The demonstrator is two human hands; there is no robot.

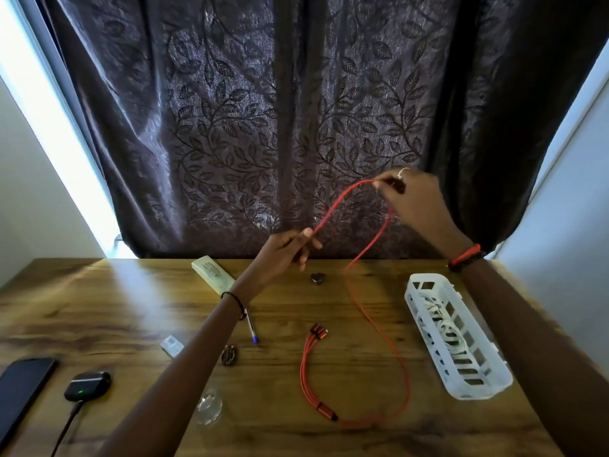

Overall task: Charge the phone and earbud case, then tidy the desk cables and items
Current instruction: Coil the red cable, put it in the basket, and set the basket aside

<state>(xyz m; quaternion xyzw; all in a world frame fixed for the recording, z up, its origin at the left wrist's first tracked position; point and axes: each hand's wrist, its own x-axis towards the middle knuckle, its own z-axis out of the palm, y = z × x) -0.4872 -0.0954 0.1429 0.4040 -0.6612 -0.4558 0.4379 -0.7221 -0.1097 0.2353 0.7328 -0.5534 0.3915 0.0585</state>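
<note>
basket [478, 389] beside red cable [326, 408] | pen [252, 328] under forearm [184, 367] | phone [23, 387] left

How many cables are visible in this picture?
3. A red cable, held up by the left hand and right hand, trails onto the desk; a black cable runs from the earbud case; a white cable lies coiled in the basket, which may hide more.

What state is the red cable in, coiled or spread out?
Spread out: the red cable trails in a loose loop across the desk.
</note>
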